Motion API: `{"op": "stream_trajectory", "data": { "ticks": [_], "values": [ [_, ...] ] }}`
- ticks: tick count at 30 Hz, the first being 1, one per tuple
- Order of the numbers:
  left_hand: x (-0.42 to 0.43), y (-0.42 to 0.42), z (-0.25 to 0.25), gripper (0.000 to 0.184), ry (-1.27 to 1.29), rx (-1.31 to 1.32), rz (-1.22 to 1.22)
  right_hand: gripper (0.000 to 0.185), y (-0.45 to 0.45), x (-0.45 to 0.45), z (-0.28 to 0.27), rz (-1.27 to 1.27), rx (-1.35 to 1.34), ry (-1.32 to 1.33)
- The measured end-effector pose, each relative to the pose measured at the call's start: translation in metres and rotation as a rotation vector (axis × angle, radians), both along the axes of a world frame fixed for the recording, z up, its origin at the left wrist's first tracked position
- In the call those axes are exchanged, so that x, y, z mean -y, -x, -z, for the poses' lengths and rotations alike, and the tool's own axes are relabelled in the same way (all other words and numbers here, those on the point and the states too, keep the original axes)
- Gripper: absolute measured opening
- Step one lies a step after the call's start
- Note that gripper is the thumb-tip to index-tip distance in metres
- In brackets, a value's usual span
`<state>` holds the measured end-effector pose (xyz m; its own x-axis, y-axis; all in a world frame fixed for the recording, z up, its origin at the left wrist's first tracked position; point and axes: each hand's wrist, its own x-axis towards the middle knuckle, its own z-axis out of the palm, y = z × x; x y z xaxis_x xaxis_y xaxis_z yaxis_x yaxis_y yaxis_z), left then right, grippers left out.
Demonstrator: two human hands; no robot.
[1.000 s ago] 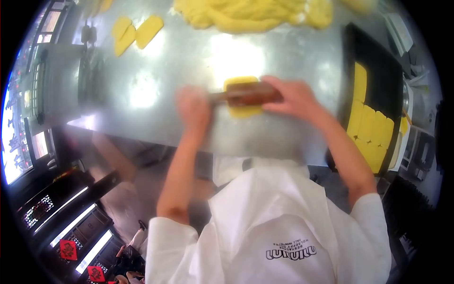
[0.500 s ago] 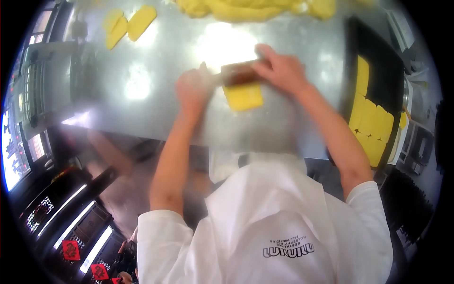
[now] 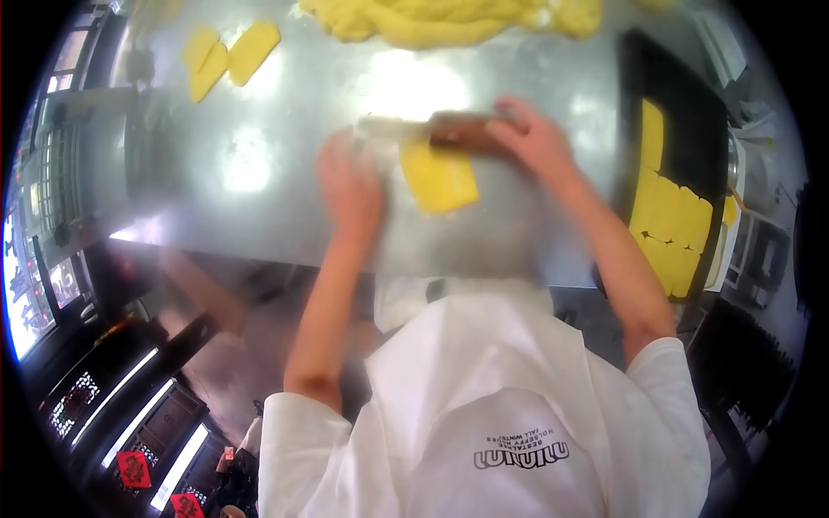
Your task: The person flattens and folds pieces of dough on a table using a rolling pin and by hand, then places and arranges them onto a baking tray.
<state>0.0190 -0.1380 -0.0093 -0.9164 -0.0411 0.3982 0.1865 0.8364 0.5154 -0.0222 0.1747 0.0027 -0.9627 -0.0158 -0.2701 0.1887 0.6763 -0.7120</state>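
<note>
Yellow dough (image 3: 439, 183) lies flat on the steel table (image 3: 285, 203), its far end meeting the brown roller (image 3: 462, 129). I see the right hand (image 3: 535, 142) closed around the roller's right end. Motion blurs the left hand (image 3: 351, 186) beside the pale left end; I cannot tell whether it grips. Far right, a black tray (image 3: 686, 112) holds yellow pieces (image 3: 672, 207).

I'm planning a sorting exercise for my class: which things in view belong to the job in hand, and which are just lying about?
Seemingly part of the job:
rolling pin, at the right hand
yellow dough sheet beside it
dough mass
loose dough pieces, upper left
black tray, partly filled with dough

Apparently just around:
red papers, lower left
dark ridged object, right, unclear
</note>
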Motion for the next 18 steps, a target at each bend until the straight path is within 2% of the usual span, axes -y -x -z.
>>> {"op": "stream_trajectory", "data": {
  "ticks": [3,6,9,15,18],
  "values": [
    [-0.024,-0.027,-0.016,0.069,0.149,0.134,0.167,0.058,-0.005,-0.024,0.027,0.133,-0.154,-0.037],
    [-0.065,-0.047,-0.002,0.085,0.117,0.207,0.373,0.058,-0.018,-0.024,0.022,0.293,-0.219,-0.005],
    [-0.087,-0.051,0.019,0.093,0.142,0.335,0.379,0.058,-0.02,-0.02,0.021,0.296,-0.208,-0.055],
    [-0.09,-0.051,0.017,0.094,0.171,0.361,0.372,0.059,-0.02,-0.018,0.022,0.302,-0.212,-0.067],
    [-0.083,-0.052,0.017,0.086,-0.027,0.304,0.371,0.06,-0.02,-0.02,0.019,0.295,-0.228,-0.024]
  ]
}}
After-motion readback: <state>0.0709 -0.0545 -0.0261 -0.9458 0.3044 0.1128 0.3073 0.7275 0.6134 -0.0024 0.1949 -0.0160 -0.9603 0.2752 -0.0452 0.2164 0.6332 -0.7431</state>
